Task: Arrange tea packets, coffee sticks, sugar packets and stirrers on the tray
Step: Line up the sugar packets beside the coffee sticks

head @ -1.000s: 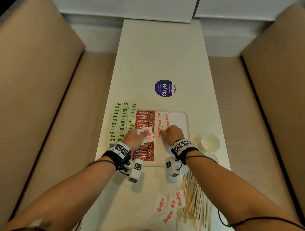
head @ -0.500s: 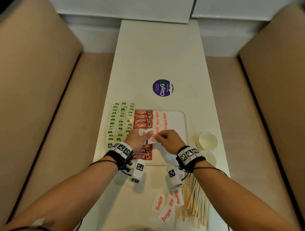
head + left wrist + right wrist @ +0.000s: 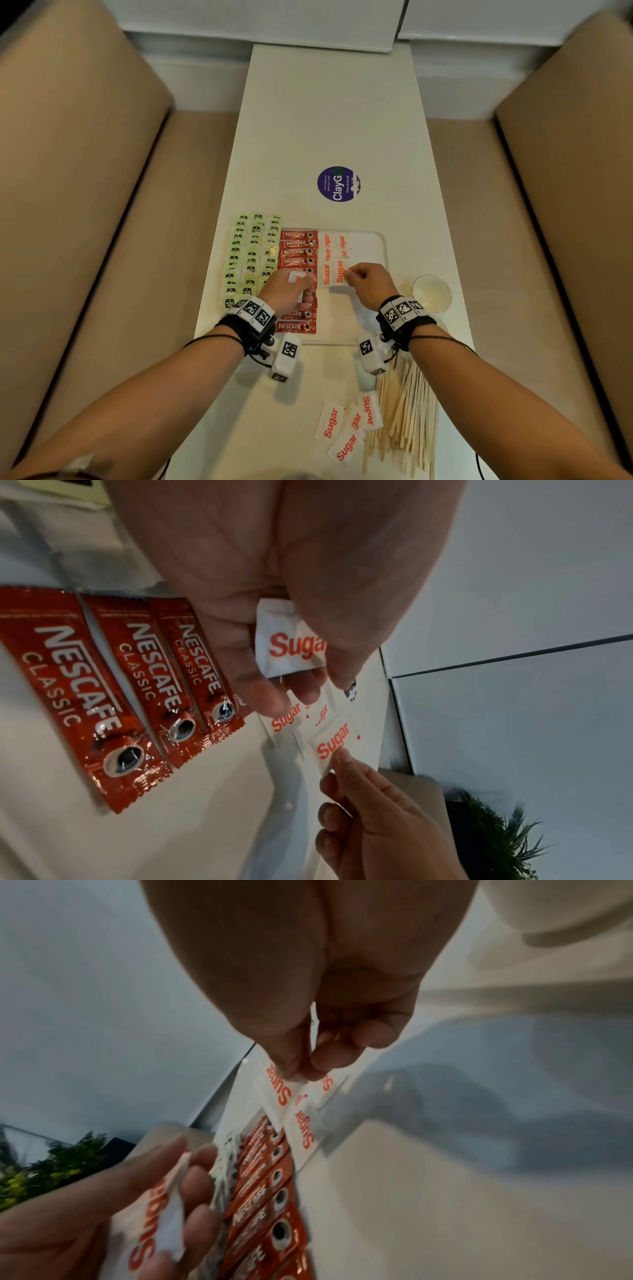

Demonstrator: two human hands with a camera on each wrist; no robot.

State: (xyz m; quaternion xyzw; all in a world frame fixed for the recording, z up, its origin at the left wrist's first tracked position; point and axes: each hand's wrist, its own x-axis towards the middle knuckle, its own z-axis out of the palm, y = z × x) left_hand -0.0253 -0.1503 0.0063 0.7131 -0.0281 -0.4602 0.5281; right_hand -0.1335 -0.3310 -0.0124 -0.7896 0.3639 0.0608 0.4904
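Observation:
On the white tray (image 3: 371,240) lie a column of red coffee sticks (image 3: 298,244) and rows of white sugar packets (image 3: 334,245). My right hand (image 3: 368,282) pinches the near edge of one sugar packet (image 3: 339,272) (image 3: 279,1093) low over the tray. My left hand (image 3: 286,289) hovers over the coffee sticks (image 3: 113,685) and holds a few sugar packets (image 3: 289,639) between thumb and fingers. Green tea packets (image 3: 251,255) lie in rows left of the tray. Loose sugar packets (image 3: 347,428) and wooden stirrers (image 3: 406,411) lie near me.
Two small glass cups (image 3: 431,293) stand right of the tray. A purple round sticker (image 3: 338,185) sits farther up the narrow white table (image 3: 329,113). Beige bench seats flank the table on both sides.
My right hand drew back from the sugar rows to my left hand, took a packet from it, and now holds it by its edge over the tray.

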